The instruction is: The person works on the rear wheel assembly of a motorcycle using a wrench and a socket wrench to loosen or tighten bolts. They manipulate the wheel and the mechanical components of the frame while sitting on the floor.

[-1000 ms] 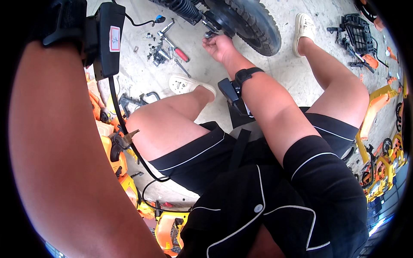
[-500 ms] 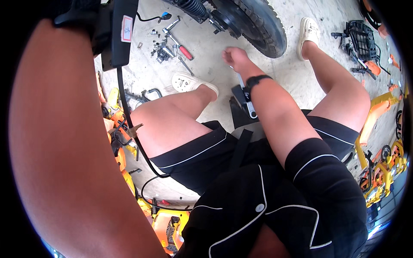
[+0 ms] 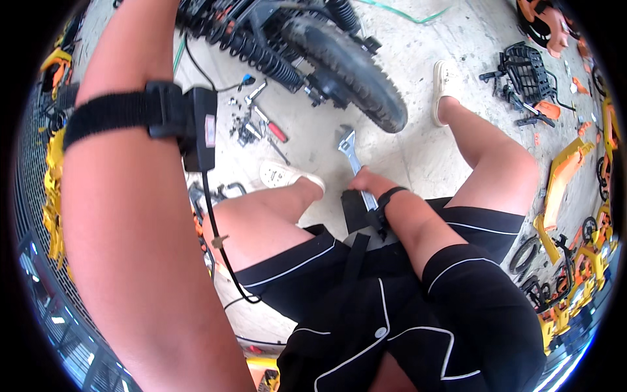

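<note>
My right hand is closed around the handle of a silver adjustable wrench, whose jaw end points away from me over the concrete floor. The handle's other end lies beneath my right wrist, which wears a black strap. My left arm reaches up past the top edge, so that hand is out of sight. Beyond the wrench stands a partly dismantled vehicle with a knobby black wheel and a coil-spring shock absorber.
A ratchet, a red-handled screwdriver and several loose metal parts lie left of the wheel. A black rack sits far right, with yellow panels nearer. A cable hangs from the box on my left arm.
My right hand has drawn back toward me, and the wrench's jaw end now shows beyond it. The view has shifted, showing more of the vehicle and my left arm's strap.
</note>
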The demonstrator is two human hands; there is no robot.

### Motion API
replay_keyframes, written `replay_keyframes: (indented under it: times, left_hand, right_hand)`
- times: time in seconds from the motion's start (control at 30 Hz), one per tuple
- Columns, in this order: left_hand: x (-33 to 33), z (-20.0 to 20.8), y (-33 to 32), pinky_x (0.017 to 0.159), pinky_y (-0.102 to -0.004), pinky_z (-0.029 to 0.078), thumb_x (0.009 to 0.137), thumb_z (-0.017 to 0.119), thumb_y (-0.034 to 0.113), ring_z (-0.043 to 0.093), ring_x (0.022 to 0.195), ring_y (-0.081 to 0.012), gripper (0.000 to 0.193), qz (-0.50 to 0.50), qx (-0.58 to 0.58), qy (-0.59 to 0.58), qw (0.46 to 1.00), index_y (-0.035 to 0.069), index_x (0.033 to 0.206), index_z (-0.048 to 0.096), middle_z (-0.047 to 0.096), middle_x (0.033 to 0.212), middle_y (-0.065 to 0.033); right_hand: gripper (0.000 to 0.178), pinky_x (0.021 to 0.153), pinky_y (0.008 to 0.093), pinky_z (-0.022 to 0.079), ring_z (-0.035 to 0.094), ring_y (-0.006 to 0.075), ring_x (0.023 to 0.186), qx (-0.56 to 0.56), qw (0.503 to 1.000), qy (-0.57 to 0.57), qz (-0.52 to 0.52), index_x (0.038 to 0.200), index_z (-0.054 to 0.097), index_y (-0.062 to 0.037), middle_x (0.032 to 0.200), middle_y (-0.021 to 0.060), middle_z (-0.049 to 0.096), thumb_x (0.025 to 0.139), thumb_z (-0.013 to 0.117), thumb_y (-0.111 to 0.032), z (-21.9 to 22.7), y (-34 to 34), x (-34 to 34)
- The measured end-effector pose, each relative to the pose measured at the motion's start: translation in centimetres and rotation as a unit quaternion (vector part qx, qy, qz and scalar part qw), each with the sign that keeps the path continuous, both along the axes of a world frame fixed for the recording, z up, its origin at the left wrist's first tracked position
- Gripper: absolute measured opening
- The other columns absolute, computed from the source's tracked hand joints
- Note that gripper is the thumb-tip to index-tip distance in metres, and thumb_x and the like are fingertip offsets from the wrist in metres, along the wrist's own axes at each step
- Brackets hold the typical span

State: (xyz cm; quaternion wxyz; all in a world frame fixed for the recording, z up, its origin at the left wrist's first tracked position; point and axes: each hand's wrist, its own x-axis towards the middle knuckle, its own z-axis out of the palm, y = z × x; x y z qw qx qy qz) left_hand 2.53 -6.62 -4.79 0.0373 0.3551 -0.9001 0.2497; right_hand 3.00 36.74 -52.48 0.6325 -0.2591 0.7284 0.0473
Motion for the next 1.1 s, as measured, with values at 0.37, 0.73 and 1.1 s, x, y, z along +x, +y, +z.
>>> replay_keyframes:
  times: [0.37, 0.73, 1.1]
  left_hand:
    - [-0.3, 0.6, -1.5, 0.102, -0.0462, 0.042, 0.093, 0.03, 0.056, 0.057, 0.118, -0.0429, 0.066, 0.228, 0.209, 0.212, 0.927, 0.01, 0.122, 0.066, 0.064, 0.123, -0.0225]
    - [-0.7, 0.8, -1.3, 0.102, -0.0439, 0.043, 0.094, 0.03, 0.058, 0.059, 0.12, -0.037, 0.067, 0.263, 0.211, 0.194, 0.921, 0.011, 0.125, 0.066, 0.066, 0.123, -0.0191]
    - [-0.9, 1.4, -0.1, 0.105, -0.0472, 0.041, 0.093, 0.028, 0.055, 0.056, 0.124, -0.0395, 0.064, 0.244, 0.22, 0.203, 0.922, 0.017, 0.128, 0.065, 0.064, 0.13, -0.0177]
  right_hand:
    - [0.034, 0.094, 0.0453, 0.054, 0.067, 0.038, 0.108, 0.017, 0.992, 0.124, -0.031, 0.117, 0.072, -0.0092, 0.114, 0.0159, 0.072, 0.084, 0.067, -0.019, 1.7, 0.7, -6.1]
    - [0.032, 0.091, 0.0433, 0.056, 0.068, 0.0331, 0.11, -0.017, 0.991, 0.128, 0.031, 0.115, 0.074, -0.0108, 0.12, 0.0138, 0.07, 0.084, 0.064, -0.015, 7.3, -0.2, -10.0]
    - [0.035, 0.094, 0.0443, 0.053, 0.066, 0.0347, 0.113, 0.049, 0.965, 0.257, 0.036, 0.117, 0.072, -0.0079, 0.121, 0.0168, 0.069, 0.085, 0.061, -0.014, 16.9, -2.1, -22.9]
